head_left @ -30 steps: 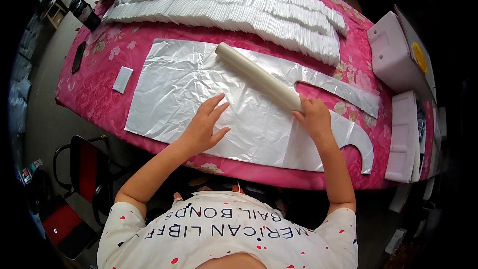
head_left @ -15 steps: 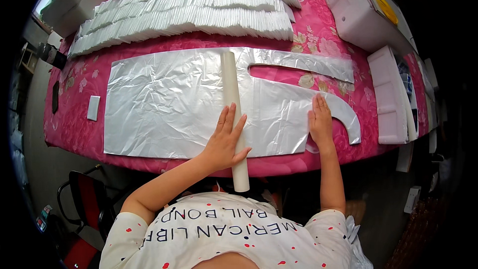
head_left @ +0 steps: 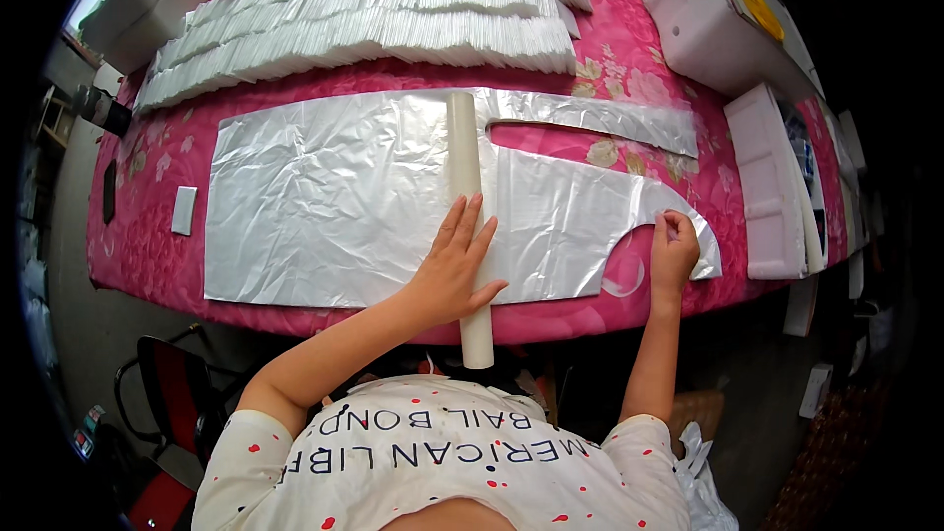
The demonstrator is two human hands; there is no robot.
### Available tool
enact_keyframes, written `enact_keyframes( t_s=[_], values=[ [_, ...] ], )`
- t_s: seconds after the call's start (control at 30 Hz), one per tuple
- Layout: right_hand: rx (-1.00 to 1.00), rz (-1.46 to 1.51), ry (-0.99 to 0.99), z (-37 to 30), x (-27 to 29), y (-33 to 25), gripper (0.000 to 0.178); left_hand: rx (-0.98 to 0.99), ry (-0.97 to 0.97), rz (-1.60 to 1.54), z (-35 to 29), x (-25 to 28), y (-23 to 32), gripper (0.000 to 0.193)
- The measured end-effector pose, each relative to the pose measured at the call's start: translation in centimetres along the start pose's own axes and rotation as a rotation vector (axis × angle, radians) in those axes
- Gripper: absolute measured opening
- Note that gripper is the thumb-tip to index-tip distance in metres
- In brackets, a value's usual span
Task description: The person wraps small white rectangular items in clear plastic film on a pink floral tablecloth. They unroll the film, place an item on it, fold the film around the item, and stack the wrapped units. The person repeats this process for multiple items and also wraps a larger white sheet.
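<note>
A shiny white plastic apron (head_left: 315, 202) lies spread across the table, with a long slot and a curved strap at its right end. Across it, from far to near, rests a pale tube (head_left: 462, 143) whose near end sticks out past the table edge. My left hand (head_left: 450, 270) lies flat on the tube, fingers stretched and thumb out to the right. At the apron's curved strap, my right hand (head_left: 676, 248) has its fingers bent together in a pinch on the plastic's edge.
Rows of folded white packets (head_left: 354, 34) stand at the back of the pink flowered tablecloth (head_left: 162, 256). A small white packet (head_left: 184, 210) and a dark phone-like object (head_left: 109, 192) lie at left. White foam boxes (head_left: 703, 25) stand at right; a red-and-black chair (head_left: 177, 393) is below left.
My right hand has moved right and nearer, from lying flat to pinching the strap, which has shifted rightward. The tube has rolled slightly right under my left hand.
</note>
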State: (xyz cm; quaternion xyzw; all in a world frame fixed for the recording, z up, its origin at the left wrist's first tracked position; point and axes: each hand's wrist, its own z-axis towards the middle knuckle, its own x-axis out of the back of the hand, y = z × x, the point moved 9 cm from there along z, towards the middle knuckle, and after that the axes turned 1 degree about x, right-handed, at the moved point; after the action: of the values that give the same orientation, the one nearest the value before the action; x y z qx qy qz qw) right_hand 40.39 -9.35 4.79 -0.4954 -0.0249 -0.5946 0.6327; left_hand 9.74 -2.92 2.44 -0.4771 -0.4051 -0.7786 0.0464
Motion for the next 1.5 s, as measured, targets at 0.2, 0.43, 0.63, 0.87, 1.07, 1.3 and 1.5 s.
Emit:
enact_keyframes(
  t_s=[0.2,0.43,0.63,0.87,1.07,1.3,1.5],
  values=[
    [0.174,0.492,-0.617,-8.6,-8.5,-19.3,0.018,0.469,-0.015,-1.054,-0.8,-0.4,-2.3,0.047],
    [0.402,0.468,-0.740,-12.9,-7.1,-23.4,0.041,0.921,0.047,-1.092,-7.6,6.5,-15.3,0.022],
    [-0.005,-0.008,-0.832,-14.7,-6.7,-17.3,0.048,1.056,0.024,-0.625,-17.0,15.8,-25.2,0.015],
    [-0.260,0.029,-1.191,-20.1,-9.7,-15.9,0.044,0.292,0.309,0.217,-7.8,18.1,-11.8,0.028],
    [-0.253,0.034,-1.214,-20.4,-9.4,-16.1,0.042,0.090,0.229,-0.162,-1.3,5.6,-6.4,0.039],
    [-0.179,0.133,-1.475,-20.1,-10.6,-14.7,0.043,0.140,0.017,0.225,-0.4,-0.3,-6.4,0.055],
    [-0.248,0.243,-1.184,-10.4,-17.1,-15.4,0.045,0.119,-0.010,0.299,-0.6,-0.6,-6.7,0.057]
  ],
)
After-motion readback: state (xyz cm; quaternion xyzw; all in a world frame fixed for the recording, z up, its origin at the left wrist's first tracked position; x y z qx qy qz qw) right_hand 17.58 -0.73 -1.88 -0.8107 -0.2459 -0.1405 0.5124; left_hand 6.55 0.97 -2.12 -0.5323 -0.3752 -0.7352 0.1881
